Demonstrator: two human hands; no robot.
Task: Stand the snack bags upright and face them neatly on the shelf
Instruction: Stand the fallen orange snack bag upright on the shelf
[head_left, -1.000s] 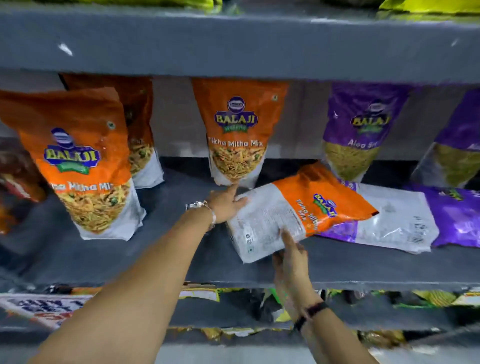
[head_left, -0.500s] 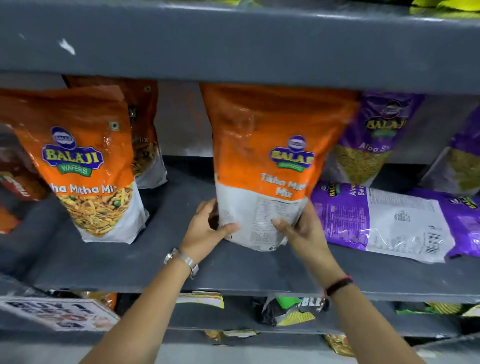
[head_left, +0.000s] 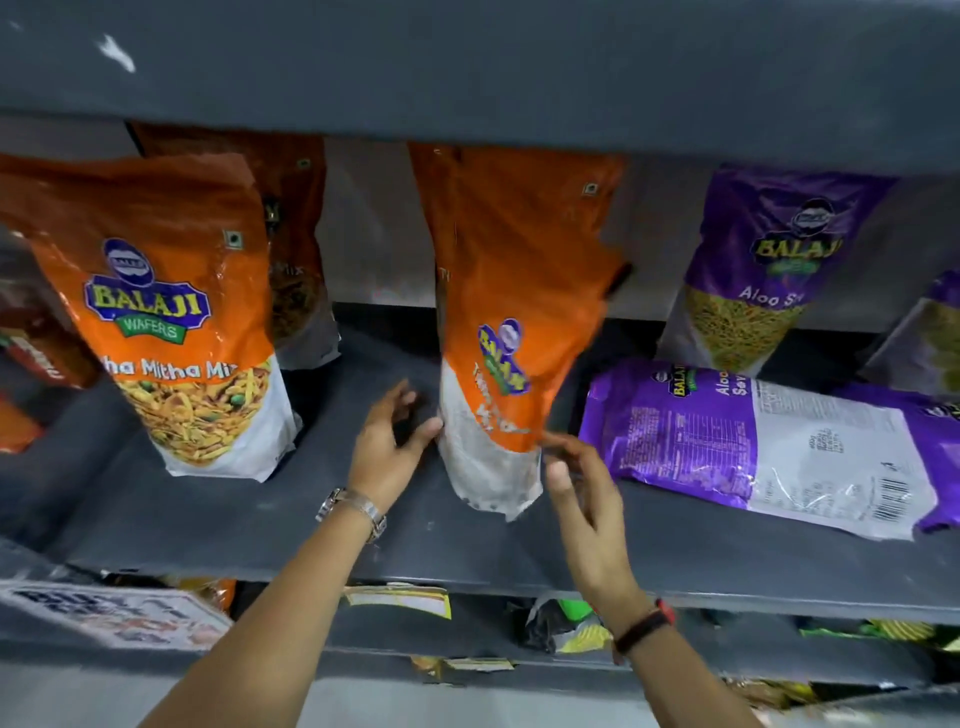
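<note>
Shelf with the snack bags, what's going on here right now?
A person is tidying a grey shelf. Both hands are open around the middle orange bag: the left hand touches its lower edge, the right hand sits just beside it. That bag stands turned sideways, blurred. A purple bag lies flat to its right.

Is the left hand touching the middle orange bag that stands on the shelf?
Touching. In the head view, the left hand's fingertips press against the left edge of the middle orange bag, with no gap visible.
</note>
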